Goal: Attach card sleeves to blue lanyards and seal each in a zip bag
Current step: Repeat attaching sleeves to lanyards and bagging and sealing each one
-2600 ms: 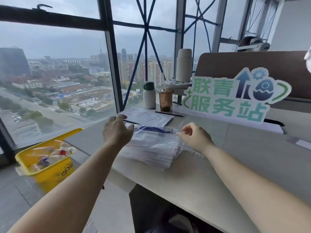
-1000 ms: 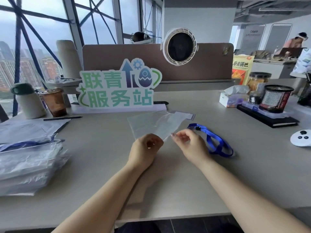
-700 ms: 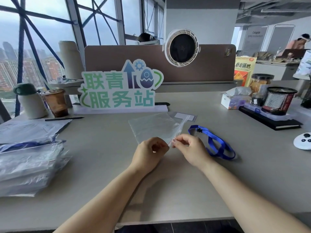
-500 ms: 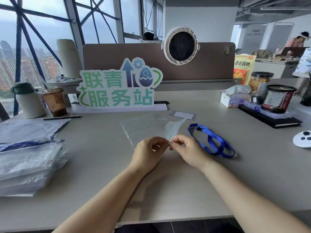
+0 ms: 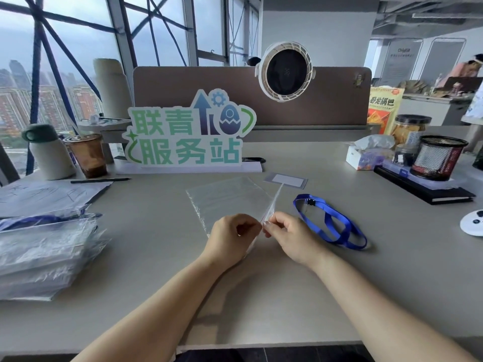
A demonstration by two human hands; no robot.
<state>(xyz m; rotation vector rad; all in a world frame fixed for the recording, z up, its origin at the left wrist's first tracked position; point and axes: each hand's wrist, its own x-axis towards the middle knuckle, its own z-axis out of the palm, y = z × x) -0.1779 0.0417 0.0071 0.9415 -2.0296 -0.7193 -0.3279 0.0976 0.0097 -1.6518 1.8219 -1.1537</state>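
Clear zip bag (image 5: 230, 199) mid-desk (image 5: 261, 304), mostly flat, near right edge raised and pinched between left hand (image 5: 230, 239) and right hand (image 5: 290, 239) (fingertips of both curled onto the plastic). Just to the right, blue lanyard (image 5: 332, 220) looped on the desk, apart from both hands. Beyond the bag, card sleeve (image 5: 286, 180) lying flat. Far left, stack of filled bags (image 5: 44, 246).

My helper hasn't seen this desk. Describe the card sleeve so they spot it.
Find the big green-lettered sign on the desk. Just before its right end, beyond the blue lanyard, lies the card sleeve: the only small grey-edged rectangle with a white centre.
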